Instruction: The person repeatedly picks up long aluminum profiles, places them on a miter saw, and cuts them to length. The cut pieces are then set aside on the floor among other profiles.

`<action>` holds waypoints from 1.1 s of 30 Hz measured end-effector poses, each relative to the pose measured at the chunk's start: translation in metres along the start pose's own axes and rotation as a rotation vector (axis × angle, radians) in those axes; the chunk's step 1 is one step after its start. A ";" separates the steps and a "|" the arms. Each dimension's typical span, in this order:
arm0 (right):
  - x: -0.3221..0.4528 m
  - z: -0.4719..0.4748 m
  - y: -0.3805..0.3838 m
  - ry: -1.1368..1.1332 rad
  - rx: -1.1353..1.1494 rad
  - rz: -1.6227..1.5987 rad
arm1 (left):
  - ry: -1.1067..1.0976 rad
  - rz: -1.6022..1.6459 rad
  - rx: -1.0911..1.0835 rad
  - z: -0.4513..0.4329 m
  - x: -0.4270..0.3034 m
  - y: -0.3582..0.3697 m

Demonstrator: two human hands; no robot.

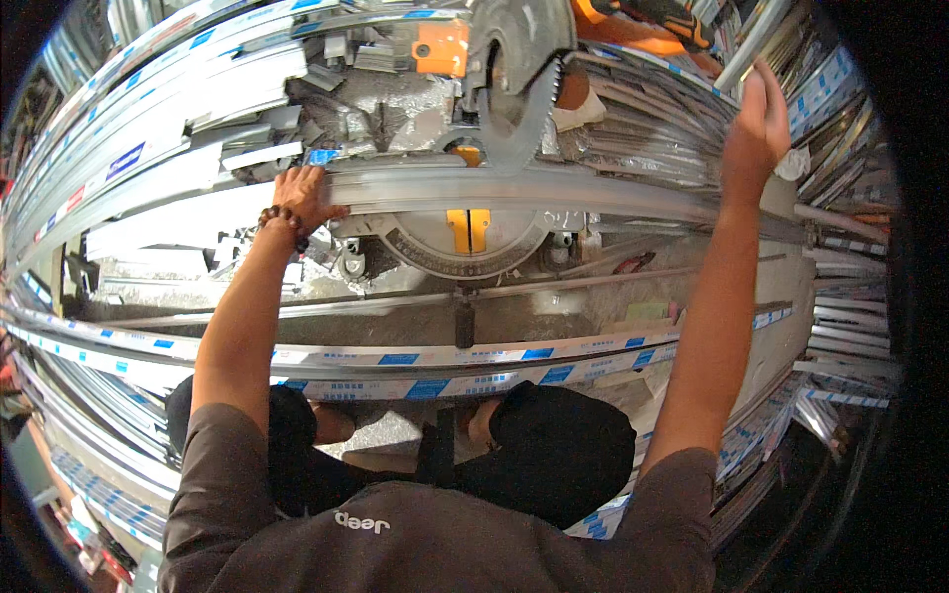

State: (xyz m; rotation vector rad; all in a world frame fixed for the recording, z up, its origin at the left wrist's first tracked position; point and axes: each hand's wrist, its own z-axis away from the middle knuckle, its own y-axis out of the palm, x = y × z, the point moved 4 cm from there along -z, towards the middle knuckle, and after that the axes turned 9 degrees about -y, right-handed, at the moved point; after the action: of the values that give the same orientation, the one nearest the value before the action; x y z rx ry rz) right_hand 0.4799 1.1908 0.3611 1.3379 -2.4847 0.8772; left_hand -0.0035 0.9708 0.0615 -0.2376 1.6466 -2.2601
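Observation:
My left hand [300, 194], with a beaded bracelet at the wrist, grips a long aluminium profile [415, 189]. Its fingers reach over the far side and the thumb lies along the near edge. The profile lies crosswise on a mitre saw, over the round base [422, 230] with its yellow insert plates [468, 228]. The toothed saw blade [511, 137] stands just behind and above the profile, partly covered by a grey guard [523, 37]. My right hand [762, 111] is raised at the far right, blurred, near a slanting metal bar [764, 41]; whether it holds anything is unclear.
Stacked white-filmed profiles [148, 126] fill the left, with short offcuts [263, 156] beside them. More profiles [652, 118] lie behind on the right. Two film-wrapped lengths [474, 356] cross before my knees. The saw's front handle [465, 319] points towards me.

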 end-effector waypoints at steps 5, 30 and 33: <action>0.085 -0.042 0.098 0.130 0.541 0.007 | 0.045 0.011 -0.031 0.005 0.004 -0.005; 0.142 0.046 0.043 0.268 1.106 0.455 | 0.048 0.086 -0.099 -0.002 0.007 0.010; 0.143 0.057 0.042 0.214 1.124 0.473 | 0.056 0.078 -0.113 -0.004 0.008 0.013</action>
State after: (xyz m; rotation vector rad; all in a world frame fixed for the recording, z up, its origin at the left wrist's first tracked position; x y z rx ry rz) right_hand 0.3698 1.0750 0.3582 0.6957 -2.1366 2.5896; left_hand -0.0102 0.9680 0.0472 -0.1355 1.7831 -2.1370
